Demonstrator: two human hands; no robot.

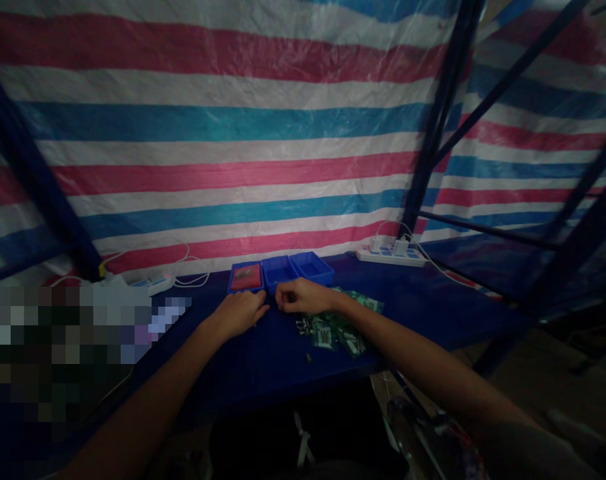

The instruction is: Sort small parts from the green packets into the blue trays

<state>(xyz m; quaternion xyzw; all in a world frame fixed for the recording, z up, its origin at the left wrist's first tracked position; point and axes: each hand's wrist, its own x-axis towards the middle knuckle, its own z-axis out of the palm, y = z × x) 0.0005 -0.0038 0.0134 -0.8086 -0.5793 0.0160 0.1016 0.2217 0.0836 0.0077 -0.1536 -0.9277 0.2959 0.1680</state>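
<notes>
My left hand (240,312) is low over the blue table, in front of the tray with red contents. Its fingers are bent and drawn together, pointing right; whatever they may hold is hidden. Close by, with a small gap between, my right hand (303,296) has its fingers curled in a pinch in front of the middle tray. Nothing can be made out between those fingertips. Under and beside my right wrist lie small clear bags with green-and-white contents (324,335) and a cluster of small metallic pieces (303,325). One small loose piece (309,358) lies nearer the table's front edge.
Three blue trays stand in a row: left (229,283) with red contents, middle (277,261), right (317,260). White power strips (390,255) with cables lie at the back right and back left. Blue metal posts (433,127) and a striped sheet (243,127) rise behind the table (223,380).
</notes>
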